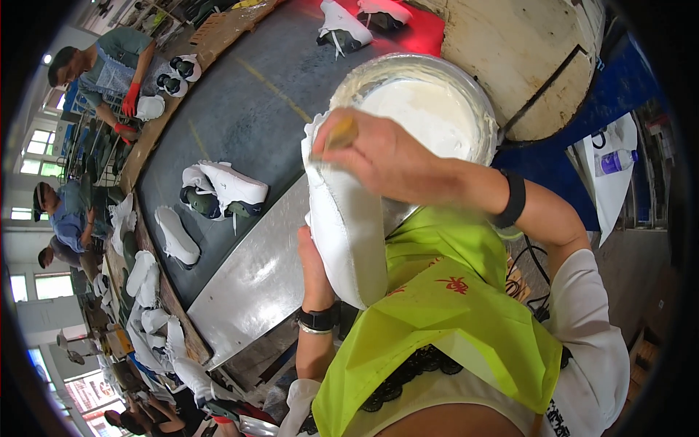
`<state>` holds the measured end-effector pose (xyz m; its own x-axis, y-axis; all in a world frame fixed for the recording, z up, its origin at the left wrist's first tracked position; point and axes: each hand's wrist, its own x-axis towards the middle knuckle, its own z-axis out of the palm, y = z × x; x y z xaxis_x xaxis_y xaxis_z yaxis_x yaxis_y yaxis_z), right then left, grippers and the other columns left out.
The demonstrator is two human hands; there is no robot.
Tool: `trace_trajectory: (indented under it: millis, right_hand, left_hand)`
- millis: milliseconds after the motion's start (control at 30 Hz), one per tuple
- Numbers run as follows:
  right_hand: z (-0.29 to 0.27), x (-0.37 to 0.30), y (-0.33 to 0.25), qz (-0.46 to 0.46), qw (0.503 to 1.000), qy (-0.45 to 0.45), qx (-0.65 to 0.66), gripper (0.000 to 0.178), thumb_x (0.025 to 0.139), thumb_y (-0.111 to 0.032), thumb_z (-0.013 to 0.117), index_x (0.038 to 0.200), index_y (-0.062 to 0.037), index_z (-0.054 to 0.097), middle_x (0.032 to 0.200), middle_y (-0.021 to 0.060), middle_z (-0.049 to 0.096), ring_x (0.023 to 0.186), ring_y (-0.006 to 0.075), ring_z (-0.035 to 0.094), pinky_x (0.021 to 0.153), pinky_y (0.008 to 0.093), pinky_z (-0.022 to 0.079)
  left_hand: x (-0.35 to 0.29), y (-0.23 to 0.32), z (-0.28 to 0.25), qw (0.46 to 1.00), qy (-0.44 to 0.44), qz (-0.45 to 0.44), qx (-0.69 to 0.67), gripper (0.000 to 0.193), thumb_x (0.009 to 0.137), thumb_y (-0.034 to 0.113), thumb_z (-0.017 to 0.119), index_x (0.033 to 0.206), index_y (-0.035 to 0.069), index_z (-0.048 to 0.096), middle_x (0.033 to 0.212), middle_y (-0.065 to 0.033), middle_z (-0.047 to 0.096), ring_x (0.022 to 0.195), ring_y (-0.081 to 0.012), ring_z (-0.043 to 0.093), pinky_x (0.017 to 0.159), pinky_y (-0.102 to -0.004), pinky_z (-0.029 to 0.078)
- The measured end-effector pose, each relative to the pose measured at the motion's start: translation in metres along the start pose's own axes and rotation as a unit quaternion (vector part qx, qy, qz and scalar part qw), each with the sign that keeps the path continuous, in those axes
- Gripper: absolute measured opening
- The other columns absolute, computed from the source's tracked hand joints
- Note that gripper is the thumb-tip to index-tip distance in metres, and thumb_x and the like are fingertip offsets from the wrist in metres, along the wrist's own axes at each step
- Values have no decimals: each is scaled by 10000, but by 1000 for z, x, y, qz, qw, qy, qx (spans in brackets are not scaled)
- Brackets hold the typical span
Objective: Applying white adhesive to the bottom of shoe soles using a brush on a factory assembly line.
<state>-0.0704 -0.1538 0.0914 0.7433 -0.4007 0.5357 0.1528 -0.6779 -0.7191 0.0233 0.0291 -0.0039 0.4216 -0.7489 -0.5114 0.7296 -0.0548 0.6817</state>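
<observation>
My left hand (314,266) is closed round the side of a white shoe upper (348,240), holding it tilted in front of my apron; most of its fingers are behind the upper. Over the upper's far end, my right hand (371,156) grips a wooden-handled brush (341,135). Its bristles are hidden, and the hand is slightly blurred. Just beyond the right hand stands a wide metal bowl (484,109) of thick white paste (419,109), with dried paste crusted round its inner wall.
On the dark conveyor belt (255,95) lie white shoes (233,186) and a single upper (177,237). A metal ledge (251,291) runs along its near side. More uppers (143,277) line the far wooden edge, where a co-worker in red gloves (131,100) handles shoes. Red light falls at the top.
</observation>
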Motion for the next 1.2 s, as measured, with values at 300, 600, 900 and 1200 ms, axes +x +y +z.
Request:
trace_trajectory:
  millis: [300, 600, 900, 1200]
  right_hand:
    - [-33, 5, 31, 204, 970, 7, 129, 213, 912, -155, 546, 1031, 17, 590, 948, 88, 645, 832, 138, 603, 765, 281, 481]
    - [-8, -57, 12, 329, 900, 169, 232, 235, 892, -172, 558, 986, 41, 587, 857, 129, 646, 778, 192, 628, 682, 303, 504]
    - [14, -34, 16, 287, 917, 199, 194, 222, 903, -129, 560, 1015, 63, 564, 888, 136, 631, 796, 172, 637, 702, 280, 522]
    - [-55, -30, 47, 413, 871, 194, 181, 162, 925, -66, 552, 1056, 30, 553, 962, 57, 592, 868, 101, 583, 740, 261, 529]
  left_hand:
    - [-7, 6, 8, 999, -30, 20, 19, 602, 967, 465, 223, 1318, 25, 436, 1188, -149, 586, 1011, -252, 605, 857, -348, 498]
    - [5, -1, -24, 998, -4, 61, -12, 515, 978, 387, 325, 1305, 5, 434, 1169, -159, 590, 965, -256, 624, 798, -365, 533]
    - [29, 17, -28, 992, 27, 122, -23, 463, 993, 325, 319, 1293, -6, 439, 1154, -171, 592, 956, -249, 630, 782, -344, 545]
    - [253, 144, -17, 988, -152, -13, 32, 668, 951, 559, 205, 1383, 85, 391, 1285, -125, 528, 1177, -262, 510, 984, -399, 416]
